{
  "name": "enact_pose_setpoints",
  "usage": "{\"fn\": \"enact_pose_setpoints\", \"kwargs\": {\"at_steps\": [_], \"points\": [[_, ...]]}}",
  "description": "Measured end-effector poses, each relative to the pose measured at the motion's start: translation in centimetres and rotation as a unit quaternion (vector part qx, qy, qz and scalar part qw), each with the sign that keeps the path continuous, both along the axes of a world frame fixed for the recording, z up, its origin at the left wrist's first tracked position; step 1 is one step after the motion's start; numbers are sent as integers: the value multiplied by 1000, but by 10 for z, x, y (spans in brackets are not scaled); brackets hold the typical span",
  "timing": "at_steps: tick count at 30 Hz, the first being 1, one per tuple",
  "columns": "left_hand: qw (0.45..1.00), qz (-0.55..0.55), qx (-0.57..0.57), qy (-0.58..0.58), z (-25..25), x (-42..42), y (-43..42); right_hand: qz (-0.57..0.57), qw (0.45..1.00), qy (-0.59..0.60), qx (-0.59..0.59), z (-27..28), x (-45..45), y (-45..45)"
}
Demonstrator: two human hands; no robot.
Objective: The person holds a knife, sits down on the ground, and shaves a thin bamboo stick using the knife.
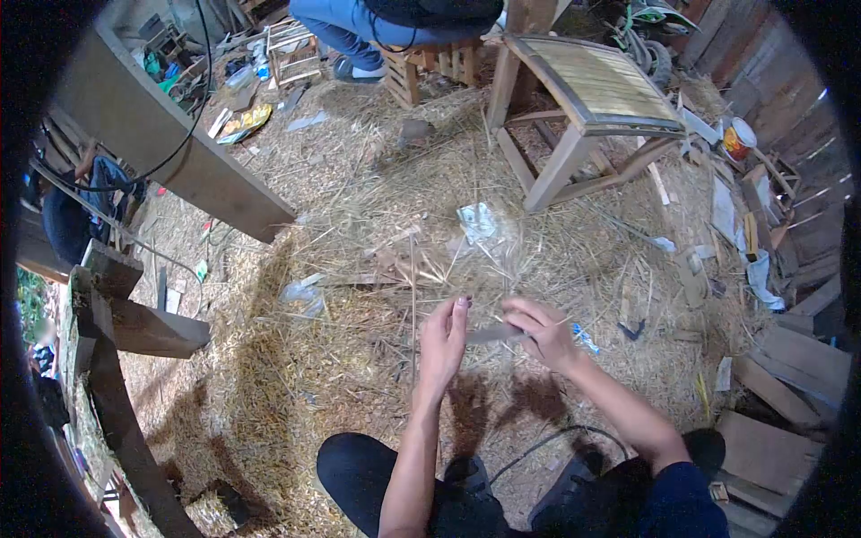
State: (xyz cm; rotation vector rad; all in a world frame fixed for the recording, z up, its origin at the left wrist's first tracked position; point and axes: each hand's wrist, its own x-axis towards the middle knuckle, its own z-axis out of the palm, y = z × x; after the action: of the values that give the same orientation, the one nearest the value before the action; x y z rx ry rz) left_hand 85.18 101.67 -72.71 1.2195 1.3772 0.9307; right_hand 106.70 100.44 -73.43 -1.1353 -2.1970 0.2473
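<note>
Knife point(491, 335), or a similar flat grey blade, lies crosswise between the person's two hands, above a floor point(350, 377) strewn with straw and shavings. Its handle end is hidden in the right hand point(536, 332), whose fingers are curled around it and slightly blurred. The other end of the blade points toward the left hand point(442, 334); whether it touches that hand is hard to tell. The left hand is raised with its thumb and fingers close together, and whether they pinch something cannot be made out. A thin stick point(413, 296) runs lengthwise just beside the left hand, and it is unclear whether the hand holds it.

Beyond the hands, a pale wrapper point(477, 222) lies on the straw, and a crumpled clear plastic bag point(303, 296) lies to the left. Below the hands are the person's dark trousers and shoes, with a dark cable point(556, 432) curving near the shoes. Farther off, another person in blue trousers point(336, 29) sits on a wooden crate point(404, 81). To the right of the crate stands a wooden chair point(596, 85) with a slatted surface, and a thick wooden beam point(193, 152) slants across the left side.
</note>
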Motion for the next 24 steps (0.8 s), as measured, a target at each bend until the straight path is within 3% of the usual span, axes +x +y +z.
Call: {"fn": "enact_pose_setpoints", "kwargs": {"at_steps": [3,7,12,15,16,20,23,24], "points": [[999,-23,21,-36,16,17,1,31,998,22,-49,40,27,-39],[996,-49,71,-14,18,38,3,6,989,-142,-34,86,68,-72],[987,-130,82,37,34,56,-7,-59,990,-101,-81,102,76,-69],[985,-156,-2,-68,58,62,-20,-31,995,-89,-44,100,85,-73],[982,-168,-17,-80,62,61,-22,-26,989,-118,-84,103,91,-80],[963,-262,-21,-53,99,62,-38,-32,995,-81,38,107,93,-79],[943,-283,-148,-96,129,69,-46,-11,994,-51,100,119,88,-70],[935,-312,-140,-98,136,70,-43,-2,993,-42,107,125,88,-69]]}}
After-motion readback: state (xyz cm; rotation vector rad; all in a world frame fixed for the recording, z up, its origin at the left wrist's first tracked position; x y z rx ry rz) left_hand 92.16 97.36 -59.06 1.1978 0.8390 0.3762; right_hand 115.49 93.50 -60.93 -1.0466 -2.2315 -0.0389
